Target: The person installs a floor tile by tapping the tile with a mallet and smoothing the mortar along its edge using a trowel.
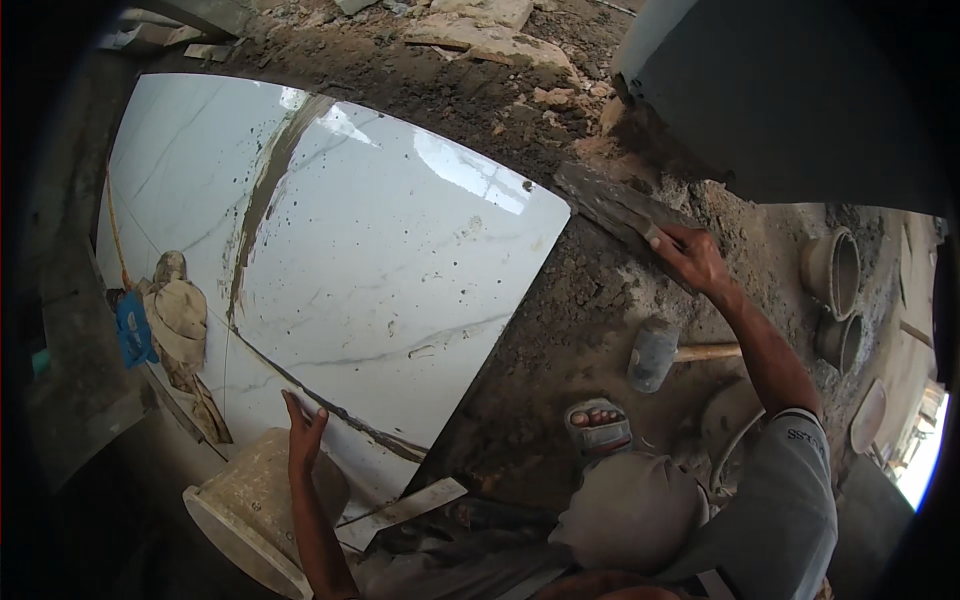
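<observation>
Large white marble-patterned tiles (400, 240) lie in front of me, with grey mortar smeared along their joints. My right hand (692, 258) grips the near end of a dirty, flat wooden board (612, 212), its fingers wrapped over the edge. The board's far end lies by the right corner of the tiles, over rough soil. My left hand (304, 432) is open, thumb and fingers apart, above the tile near the rim of a mortar-stained bucket (262, 500). Whether it touches the tile I cannot tell.
A grey-headed mallet (653, 356) with a wooden handle lies near my sandalled foot (598, 425). Buckets (830, 272) stand at the right. A cloth bundle (178, 315) and blue bag (134, 328) sit on the left tile, near a taut string. A grey block (790, 100) rises at the upper right.
</observation>
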### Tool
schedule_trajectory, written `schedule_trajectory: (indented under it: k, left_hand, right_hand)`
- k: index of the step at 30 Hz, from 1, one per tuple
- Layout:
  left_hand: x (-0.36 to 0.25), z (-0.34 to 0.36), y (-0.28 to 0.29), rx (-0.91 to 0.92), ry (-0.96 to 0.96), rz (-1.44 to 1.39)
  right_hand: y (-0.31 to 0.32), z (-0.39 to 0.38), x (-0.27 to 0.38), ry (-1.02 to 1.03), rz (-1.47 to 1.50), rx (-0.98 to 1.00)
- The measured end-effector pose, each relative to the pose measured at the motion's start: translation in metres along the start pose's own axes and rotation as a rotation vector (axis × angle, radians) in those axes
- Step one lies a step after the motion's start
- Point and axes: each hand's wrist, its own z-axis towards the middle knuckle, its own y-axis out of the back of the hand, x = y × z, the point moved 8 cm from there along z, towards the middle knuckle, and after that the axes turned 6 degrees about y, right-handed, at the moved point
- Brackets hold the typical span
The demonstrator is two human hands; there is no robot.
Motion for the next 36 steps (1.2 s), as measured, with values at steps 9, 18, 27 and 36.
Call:
schedule_trajectory:
  k: [9,18,27,36]
  left_hand:
    - [0.001,-0.009,-0.004,0.027,-0.009,0.053]
    - [0.000,-0.007,0.003,0.003,-0.038,0.071]
    - [-0.002,-0.011,0.004,-0.005,-0.033,0.138]
    - [0.002,-0.007,-0.001,0.017,-0.007,0.070]
  right_hand:
    - [0.013,-0.013,-0.009,-0.055,0.046,0.007]
    - [-0.001,-0.022,-0.004,-0.046,0.064,0.010]
    - [-0.002,-0.001,0.003,-0.015,0.001,0.020]
    - [-0.009,0.040,0.027,-0.015,-0.054,0.088]
